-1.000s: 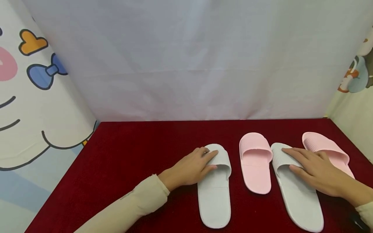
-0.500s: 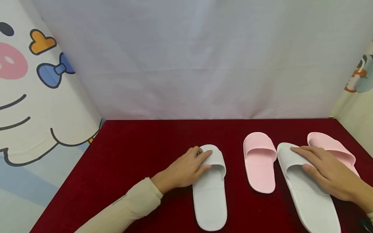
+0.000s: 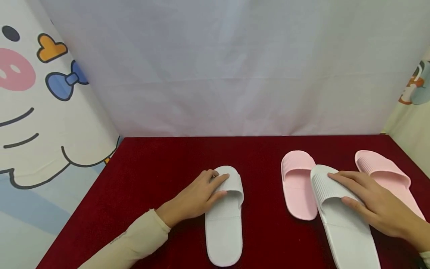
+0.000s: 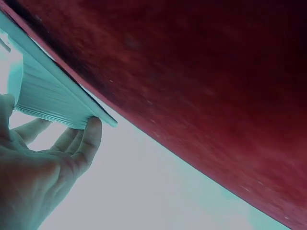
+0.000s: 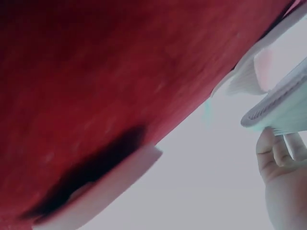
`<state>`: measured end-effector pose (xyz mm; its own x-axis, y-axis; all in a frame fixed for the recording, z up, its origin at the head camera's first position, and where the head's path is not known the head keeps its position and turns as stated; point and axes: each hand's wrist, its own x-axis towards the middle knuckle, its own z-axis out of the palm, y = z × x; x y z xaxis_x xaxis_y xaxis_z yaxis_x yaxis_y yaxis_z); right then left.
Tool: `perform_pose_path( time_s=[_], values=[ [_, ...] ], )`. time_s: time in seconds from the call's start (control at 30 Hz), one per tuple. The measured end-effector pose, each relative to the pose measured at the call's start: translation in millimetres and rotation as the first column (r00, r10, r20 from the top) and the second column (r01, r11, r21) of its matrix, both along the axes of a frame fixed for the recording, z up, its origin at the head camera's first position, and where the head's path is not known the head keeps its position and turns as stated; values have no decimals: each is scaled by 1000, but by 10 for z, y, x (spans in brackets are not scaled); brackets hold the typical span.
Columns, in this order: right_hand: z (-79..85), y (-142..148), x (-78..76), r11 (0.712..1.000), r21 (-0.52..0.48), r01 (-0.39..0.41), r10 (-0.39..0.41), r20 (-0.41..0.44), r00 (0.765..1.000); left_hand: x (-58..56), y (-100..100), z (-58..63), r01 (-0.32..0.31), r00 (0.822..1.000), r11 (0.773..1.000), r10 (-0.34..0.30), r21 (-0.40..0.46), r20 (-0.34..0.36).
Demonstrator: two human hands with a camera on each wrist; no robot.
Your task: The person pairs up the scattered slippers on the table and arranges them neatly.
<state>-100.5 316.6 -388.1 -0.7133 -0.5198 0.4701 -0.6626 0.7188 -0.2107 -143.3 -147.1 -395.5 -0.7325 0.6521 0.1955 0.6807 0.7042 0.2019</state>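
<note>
Red tabletop [image 3: 161, 168] | left fingers [image 3: 220, 181] pinch white slipper [image 3: 224, 233] | right fingers [image 3: 348, 184] pinch second white slipper [image 3: 351, 241]

The place looks booth-like: white cloth backdrop [image 3: 218, 67], cartoon-printed side panels [image 3: 40, 123] and a red-covered table [image 3: 161, 168]

Head cam: high, facing forward-down, wide over table [image 3: 161, 160]. Wrist cams: low, close in. Left shares left hand [image 3: 191, 198] + white slipper [image 3: 224, 235] with head; right shares right hand [image 3: 377, 205] + other white slipper [image 3: 351, 239].
</note>
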Motion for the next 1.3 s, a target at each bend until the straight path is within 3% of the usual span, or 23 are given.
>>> perform_pose_path(
  time_s=[0.17, 0.4, 0.53, 0.9, 1.3],
  values=[
    [14, -156, -7, 999, 37, -21, 21, -2, 1000, -8, -133, 4, -9, 999, 1000, 11, 24, -46],
    [-2, -373, -25, 996, 56, -67, 69, -33, 997, 47, -242, -23, -32, 999, 999, 32, 21, -23],
    [-22, -534, -39, 995, 88, -51, 55, -46, 997, 58, -309, -24, -40, 999, 999, 40, 22, -29],
    [-13, -1062, -122, 990, 128, -66, 66, 8, 998, 82, -487, -2, -84, 995, 996, 86, 31, -56],
    [-30, -1456, -258, 990, 117, -84, 79, 54, 995, 88, -608, -12, -122, 990, 991, 125, 45, -58]
  ],
)
